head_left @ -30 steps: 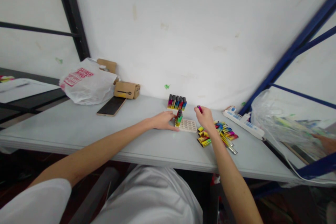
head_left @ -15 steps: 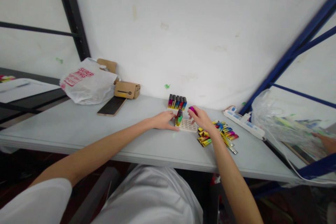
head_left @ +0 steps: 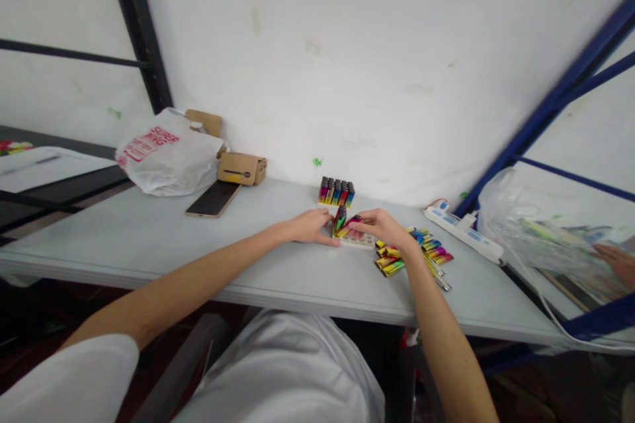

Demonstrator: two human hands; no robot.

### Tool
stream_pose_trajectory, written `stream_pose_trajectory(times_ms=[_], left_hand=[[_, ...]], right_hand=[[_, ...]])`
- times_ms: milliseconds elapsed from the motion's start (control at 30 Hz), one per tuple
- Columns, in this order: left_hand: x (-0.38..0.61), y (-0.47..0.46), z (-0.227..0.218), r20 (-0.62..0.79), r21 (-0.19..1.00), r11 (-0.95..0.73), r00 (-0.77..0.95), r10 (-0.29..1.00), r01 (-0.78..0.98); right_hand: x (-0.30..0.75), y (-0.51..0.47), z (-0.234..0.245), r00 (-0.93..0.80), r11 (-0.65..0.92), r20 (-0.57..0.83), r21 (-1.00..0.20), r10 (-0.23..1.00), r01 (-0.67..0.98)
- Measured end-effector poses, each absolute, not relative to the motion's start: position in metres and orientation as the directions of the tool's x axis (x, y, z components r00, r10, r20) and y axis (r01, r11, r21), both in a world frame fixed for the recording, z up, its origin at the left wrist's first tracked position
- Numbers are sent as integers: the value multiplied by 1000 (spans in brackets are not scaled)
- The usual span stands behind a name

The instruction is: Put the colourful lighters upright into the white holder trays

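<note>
I had a slim, glossy lighter (head_left: 347,227) tilted over the pale, pocketed tray (head_left: 366,242), pinched in the right hand (head_left: 381,225) just beside a few upright lighters (head_left: 340,217). The left hand (head_left: 308,227) was spread wide at the tray's left end, thumb by its near edge. Behind stood a tight block of black-capped lighters (head_left: 336,192); rightward, a shiny loose heap (head_left: 434,252) lay on the smooth grey tabletop (head_left: 288,277).

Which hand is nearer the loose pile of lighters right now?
Right. The right hand is just left of the loose pile, holding a lighter at the pale tray. The left hand is farther off, at that tray's left end.
</note>
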State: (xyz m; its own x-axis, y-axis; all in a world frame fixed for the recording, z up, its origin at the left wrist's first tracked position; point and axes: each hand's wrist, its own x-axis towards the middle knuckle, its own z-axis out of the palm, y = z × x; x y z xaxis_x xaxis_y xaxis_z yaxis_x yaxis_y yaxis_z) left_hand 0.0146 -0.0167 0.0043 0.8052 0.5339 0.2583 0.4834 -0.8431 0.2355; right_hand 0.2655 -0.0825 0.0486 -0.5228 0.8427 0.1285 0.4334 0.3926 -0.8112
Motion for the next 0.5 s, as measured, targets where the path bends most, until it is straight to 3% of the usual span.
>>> stream_pose_trajectory(times_ms=[367, 500], left_hand=[[15, -15, 4, 258, 255, -843, 807, 531, 473], [15, -15, 5, 251, 266, -844, 812, 527, 465]], right_hand=[[258, -83, 48, -548, 424, 108, -760, 829, 492], [253, -82, 47, -533, 487, 143, -644, 834, 590]])
